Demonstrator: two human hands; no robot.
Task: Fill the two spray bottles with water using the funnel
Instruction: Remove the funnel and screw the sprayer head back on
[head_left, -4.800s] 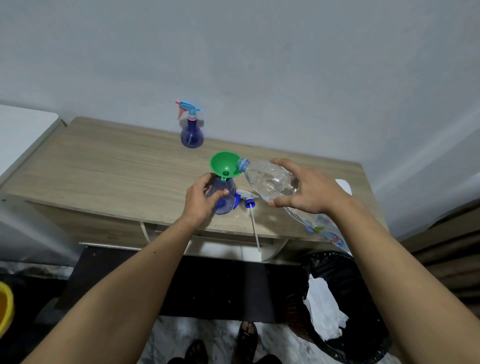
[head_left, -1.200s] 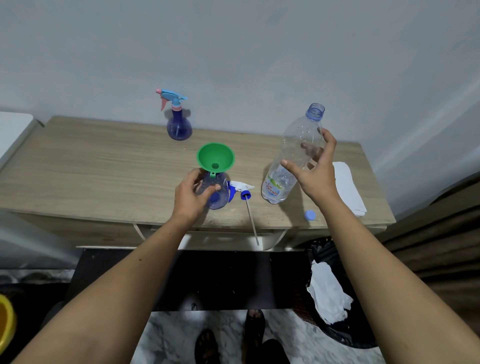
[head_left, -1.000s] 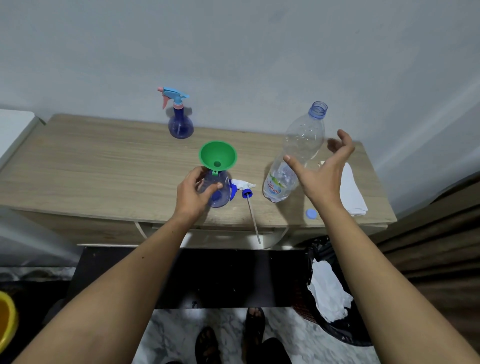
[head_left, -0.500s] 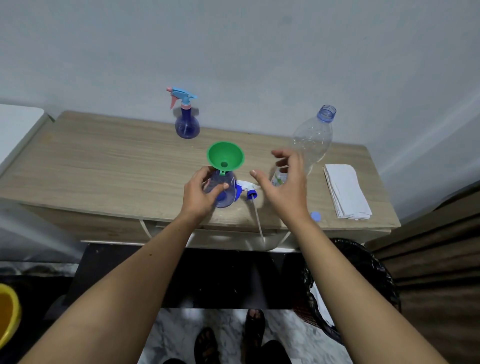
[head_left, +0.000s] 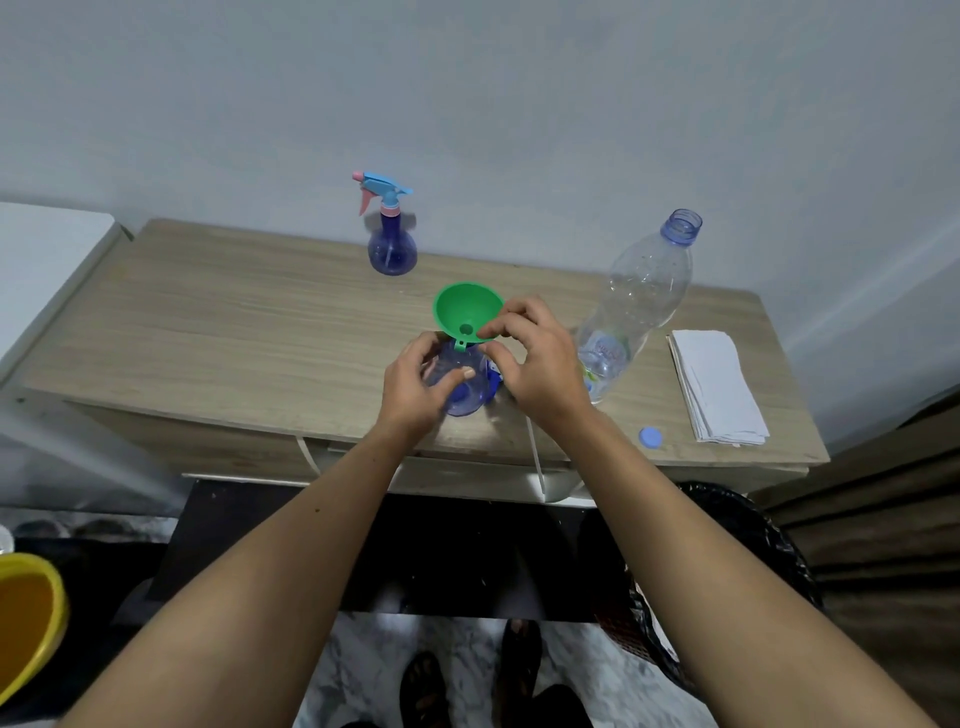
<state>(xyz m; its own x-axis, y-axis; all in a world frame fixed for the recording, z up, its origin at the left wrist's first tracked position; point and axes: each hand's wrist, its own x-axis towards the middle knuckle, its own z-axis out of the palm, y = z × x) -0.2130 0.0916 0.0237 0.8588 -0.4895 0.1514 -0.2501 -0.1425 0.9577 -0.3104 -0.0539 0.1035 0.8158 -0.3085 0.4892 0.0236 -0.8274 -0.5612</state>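
Note:
A green funnel (head_left: 465, 310) sits in the neck of a blue spray bottle (head_left: 464, 391) near the front edge of the wooden table (head_left: 234, 332). My left hand (head_left: 418, 382) grips that bottle's body. My right hand (head_left: 535, 358) pinches the funnel's rim on its right side. The bottle's detached spray head is mostly hidden under my right hand; its white dip tube (head_left: 535, 457) sticks out over the table edge. A second blue spray bottle (head_left: 391, 244) with its trigger head on stands at the back. A clear plastic water bottle (head_left: 634, 306), uncapped, stands to the right.
A blue cap (head_left: 650, 437) lies near the front right edge. A stack of white paper napkins (head_left: 717, 389) lies at the far right. A black-lined bin (head_left: 727, 571) stands below on the right, a yellow bucket (head_left: 26, 613) at the lower left.
My right hand set the water bottle upright on the table, let it go, and moved left to the funnel, which it now pinches. My left hand stayed on the spray bottle.

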